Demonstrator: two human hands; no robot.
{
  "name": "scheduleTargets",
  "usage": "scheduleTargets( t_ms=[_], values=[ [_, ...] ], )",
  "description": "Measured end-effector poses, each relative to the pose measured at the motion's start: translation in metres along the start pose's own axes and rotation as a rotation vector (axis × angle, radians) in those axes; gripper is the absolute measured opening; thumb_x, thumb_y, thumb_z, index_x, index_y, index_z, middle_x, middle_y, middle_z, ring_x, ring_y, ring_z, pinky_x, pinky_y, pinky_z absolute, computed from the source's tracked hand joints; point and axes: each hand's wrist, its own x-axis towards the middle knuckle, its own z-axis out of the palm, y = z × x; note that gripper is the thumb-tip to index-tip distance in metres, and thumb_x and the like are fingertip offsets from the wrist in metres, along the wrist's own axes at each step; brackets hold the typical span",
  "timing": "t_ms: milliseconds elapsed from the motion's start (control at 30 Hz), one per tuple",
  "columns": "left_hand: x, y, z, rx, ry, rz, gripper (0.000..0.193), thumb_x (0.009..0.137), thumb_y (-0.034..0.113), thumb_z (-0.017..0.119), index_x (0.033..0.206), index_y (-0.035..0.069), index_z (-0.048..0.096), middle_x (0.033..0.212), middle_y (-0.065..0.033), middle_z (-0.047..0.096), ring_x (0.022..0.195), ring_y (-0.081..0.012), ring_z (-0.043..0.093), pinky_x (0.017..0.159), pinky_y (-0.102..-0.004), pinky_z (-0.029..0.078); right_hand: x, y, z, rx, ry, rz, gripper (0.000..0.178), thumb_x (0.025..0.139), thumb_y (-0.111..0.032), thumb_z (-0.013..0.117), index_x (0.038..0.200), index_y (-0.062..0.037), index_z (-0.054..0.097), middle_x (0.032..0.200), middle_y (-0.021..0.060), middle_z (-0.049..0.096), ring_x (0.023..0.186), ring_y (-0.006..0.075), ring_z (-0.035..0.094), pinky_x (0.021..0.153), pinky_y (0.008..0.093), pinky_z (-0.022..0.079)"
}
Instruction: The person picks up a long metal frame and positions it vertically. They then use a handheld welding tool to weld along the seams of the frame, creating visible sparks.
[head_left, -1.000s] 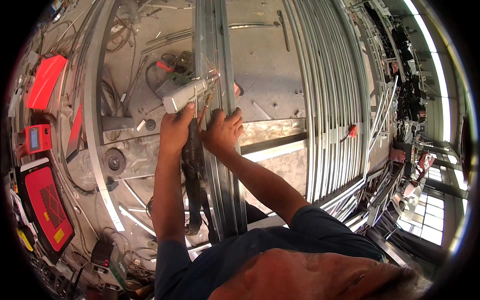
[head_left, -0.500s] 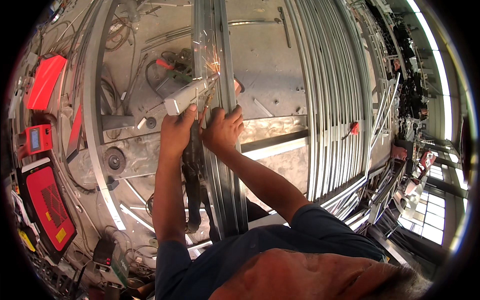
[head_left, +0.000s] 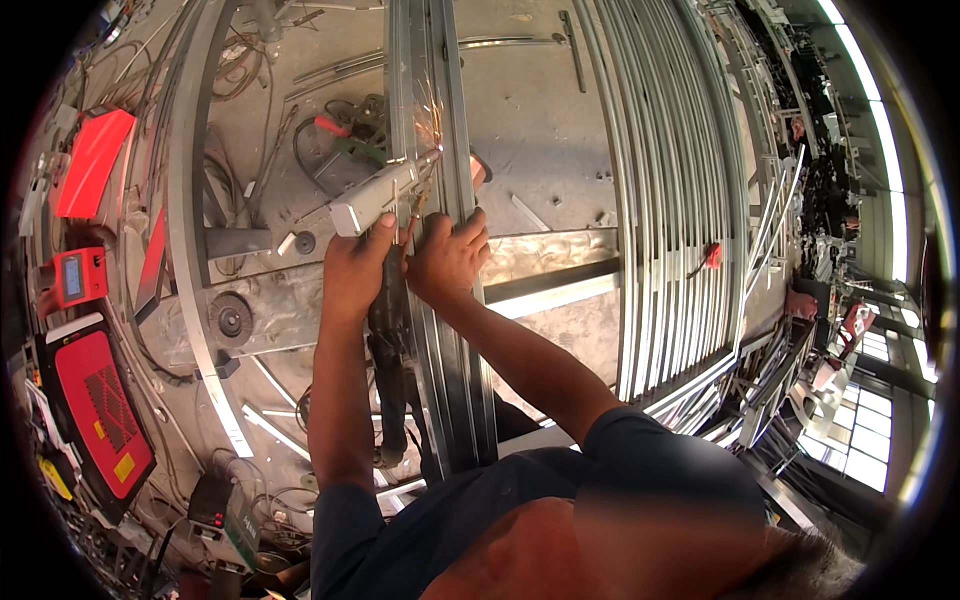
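A grey, box-bodied welding gun [head_left: 372, 203] is gripped in my left hand [head_left: 352, 268], thumb along its rear side. Its thin nozzle points up and right onto long steel profiles [head_left: 455, 400] that run away from my body. A small bright spot and orange sparks [head_left: 431, 118] show at the tip. A thick dark sleeved cable [head_left: 388, 370] drops from the gun toward me. My right hand [head_left: 447, 258] is closed over the profiles just below the nozzle, its fingers bent around their right side. A thin copper-coloured tube [head_left: 417, 208] passes between the hands; my right thumb is partly hidden.
Many parallel metal tubes [head_left: 665, 250] lie to the right, with a red clamp-like object [head_left: 713, 255] on them. On the left are a grinding disc [head_left: 231, 318], a red machine [head_left: 100, 415] and a red meter [head_left: 78, 278]. Cables and a red-handled tool [head_left: 332, 126] lie beyond the gun.
The sparks at the nozzle have changed shape and look thinner. Both hands and the gun keep almost the same place; the whole view has shifted slightly.
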Motion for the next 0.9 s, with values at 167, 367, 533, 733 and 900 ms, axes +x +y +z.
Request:
scheduleTargets(
  t_ms=[167,367,533,733,900],
  values=[
    [-0.002,0.0,0.001,-0.023,-0.002,0.022,0.036,0.101,0.024,0.067,0.126,-0.001,0.062,0.091,-0.0097,0.071,0.063,-0.016,0.064,0.055,-0.0305,0.05,0.0,-0.001,-0.002,0.02,0.001,-0.01,0.053,0.081,-0.046,0.072,0.11,-0.0045,0.058,0.143,0.0382,0.027,0.124,0.0532,0.036,0.107,0.0585,0.027],
    [-0.007,0.004,0.003,-0.037,-0.001,0.037,0.038,0.101,0.025,0.068,0.127,-0.001,0.062,0.091,-0.0092,0.07,0.064,-0.0163,0.064,0.055,-0.0307,0.05,0.0,0.0,-0.002,-0.019,-0.006,0.007,0.041,0.085,-0.038,0.072,0.112,-0.0096,0.058,0.145,0.0366,0.028,0.124,0.0529,0.038,0.106,0.0564,0.029],
    [-0.009,-0.003,0.0,-0.035,-0.009,0.01,0.038,0.101,0.025,0.067,0.127,-0.002,0.062,0.092,-0.0096,0.07,0.065,-0.0163,0.064,0.056,-0.0309,0.05,-0.001,0.0,0.0,-0.005,0.007,-0.005,0.04,0.087,-0.037,0.069,0.112,-0.009,0.058,0.144,0.0376,0.029,0.124,0.0539,0.038,0.107,0.0581,0.029],
    [-0.011,-0.004,0.0,0.057,0.033,0.093,0.038,0.1,0.029,0.068,0.121,-0.003,0.066,0.089,-0.0103,0.073,0.066,-0.016,0.067,0.06,-0.0324,0.053,0.001,0.002,0.004,-0.011,-0.048,0.018,0.058,0.077,-0.046,0.076,0.115,-0.0065,0.058,0.148,0.0374,0.022,0.13,0.0536,0.032,0.109,0.0579,0.027],
    [-0.015,0.002,0.003,0.082,0.031,0.078,0.04,0.1,0.028,0.068,0.125,-0.003,0.064,0.091,-0.0104,0.073,0.068,-0.0163,0.067,0.061,-0.0324,0.053,0.001,0.002,0.002,0.004,-0.054,0.027,0.05,0.081,-0.04,0.073,0.114,-0.0066,0.057,0.147,0.0372,0.023,0.129,0.0533,0.034,0.109,0.058,0.027]
  ],
)
